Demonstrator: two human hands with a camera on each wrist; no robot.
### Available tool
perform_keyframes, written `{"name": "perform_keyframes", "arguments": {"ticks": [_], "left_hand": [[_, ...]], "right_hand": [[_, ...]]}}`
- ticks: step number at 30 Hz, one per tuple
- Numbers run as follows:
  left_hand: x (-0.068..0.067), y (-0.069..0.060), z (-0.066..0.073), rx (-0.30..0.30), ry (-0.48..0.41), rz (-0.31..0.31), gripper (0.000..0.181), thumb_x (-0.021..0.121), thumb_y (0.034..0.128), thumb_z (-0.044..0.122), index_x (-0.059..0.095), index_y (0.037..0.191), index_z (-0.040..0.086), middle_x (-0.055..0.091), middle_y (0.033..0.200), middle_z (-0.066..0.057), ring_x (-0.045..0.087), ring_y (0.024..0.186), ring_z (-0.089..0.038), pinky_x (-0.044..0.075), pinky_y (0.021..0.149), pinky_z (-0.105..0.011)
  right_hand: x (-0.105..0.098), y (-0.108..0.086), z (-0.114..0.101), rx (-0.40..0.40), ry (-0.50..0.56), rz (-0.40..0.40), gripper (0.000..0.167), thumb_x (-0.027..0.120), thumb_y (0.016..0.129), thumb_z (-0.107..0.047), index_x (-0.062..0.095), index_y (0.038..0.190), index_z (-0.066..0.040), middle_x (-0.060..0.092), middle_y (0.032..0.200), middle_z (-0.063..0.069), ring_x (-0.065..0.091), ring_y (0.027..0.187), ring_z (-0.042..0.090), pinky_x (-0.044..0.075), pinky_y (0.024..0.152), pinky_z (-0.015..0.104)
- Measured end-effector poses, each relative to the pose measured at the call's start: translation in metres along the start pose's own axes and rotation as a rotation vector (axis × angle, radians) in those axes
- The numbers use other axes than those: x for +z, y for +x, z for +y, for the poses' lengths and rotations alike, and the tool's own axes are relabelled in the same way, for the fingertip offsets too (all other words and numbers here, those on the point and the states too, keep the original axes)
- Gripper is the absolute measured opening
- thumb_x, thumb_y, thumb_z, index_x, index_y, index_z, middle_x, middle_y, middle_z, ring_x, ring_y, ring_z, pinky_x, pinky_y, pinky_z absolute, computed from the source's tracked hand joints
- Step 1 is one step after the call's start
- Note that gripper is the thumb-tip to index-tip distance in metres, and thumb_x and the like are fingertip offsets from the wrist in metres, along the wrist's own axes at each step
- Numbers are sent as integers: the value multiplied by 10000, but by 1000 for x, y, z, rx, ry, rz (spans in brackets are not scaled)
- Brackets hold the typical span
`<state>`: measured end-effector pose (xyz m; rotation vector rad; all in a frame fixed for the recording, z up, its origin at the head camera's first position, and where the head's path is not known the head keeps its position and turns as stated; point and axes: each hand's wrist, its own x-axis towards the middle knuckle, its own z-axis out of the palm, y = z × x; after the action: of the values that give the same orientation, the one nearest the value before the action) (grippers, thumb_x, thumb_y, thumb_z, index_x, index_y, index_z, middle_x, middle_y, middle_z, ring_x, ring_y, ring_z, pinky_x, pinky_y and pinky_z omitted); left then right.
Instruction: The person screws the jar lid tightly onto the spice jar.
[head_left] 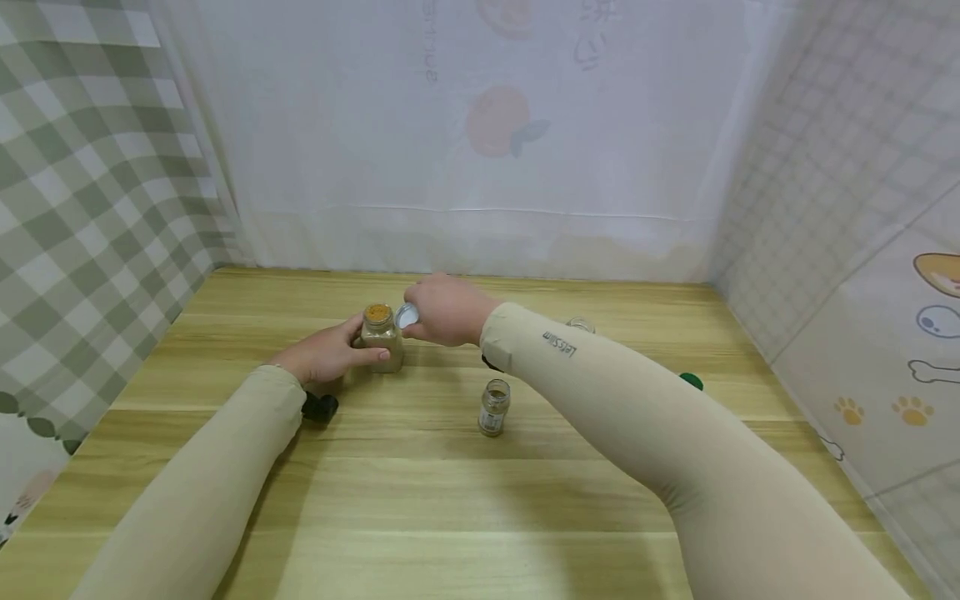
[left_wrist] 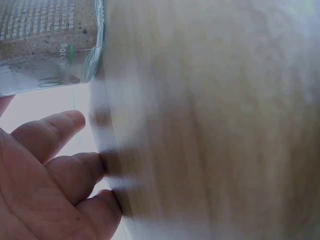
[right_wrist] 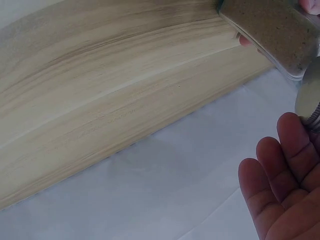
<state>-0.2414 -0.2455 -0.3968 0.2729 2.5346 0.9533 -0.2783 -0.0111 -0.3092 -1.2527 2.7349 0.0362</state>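
Note:
In the head view a square clear jar (head_left: 387,340) of light brown seasoning powder stands upright on the table, its mouth uncovered and orange-brown inside. My left hand (head_left: 330,352) grips it from the left, thumb across the front. The left wrist view shows the jar's printed side (left_wrist: 45,40) above the curled fingers (left_wrist: 75,172). Just right of the mouth, my right hand (head_left: 450,308) pinches a round lid (head_left: 407,315), its pale inside facing the camera. In the right wrist view the lid (right_wrist: 307,95) is beside the jar (right_wrist: 275,32), partly cut off by the frame.
A small open glass jar (head_left: 493,407) with a label stands near the middle of the wooden table (head_left: 420,508). Another glass rim (head_left: 581,324) shows behind the right sleeve, and a green cap (head_left: 692,381) lies beyond it. Cloth walls (head_left: 465,183) border the table.

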Motion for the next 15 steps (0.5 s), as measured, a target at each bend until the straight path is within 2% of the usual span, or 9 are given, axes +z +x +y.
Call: {"name": "perform_keyframes", "arguments": {"ticks": [9, 15], "left_hand": [[-1, -2, 2, 2, -15, -14, 854, 598, 1026, 603, 153, 1689, 299, 194, 1754, -177, 218, 1593, -470, 247, 1228, -720], [-1, -1, 3, -7, 6, -14, 886, 586, 1016, 641, 130, 1696, 304, 191, 1748, -204, 222, 1585, -491, 256, 1219, -729]], "right_hand": [[0, 1, -4, 20, 13, 17, 369, 670, 1038, -428, 665, 1175, -85, 668, 1056, -2, 586, 972, 170, 520, 851, 302], [0, 2, -4, 32, 40, 25, 423, 657, 1043, -437, 658, 1239, -62, 680, 1134, 24, 580, 1019, 173, 515, 876, 306]]}}
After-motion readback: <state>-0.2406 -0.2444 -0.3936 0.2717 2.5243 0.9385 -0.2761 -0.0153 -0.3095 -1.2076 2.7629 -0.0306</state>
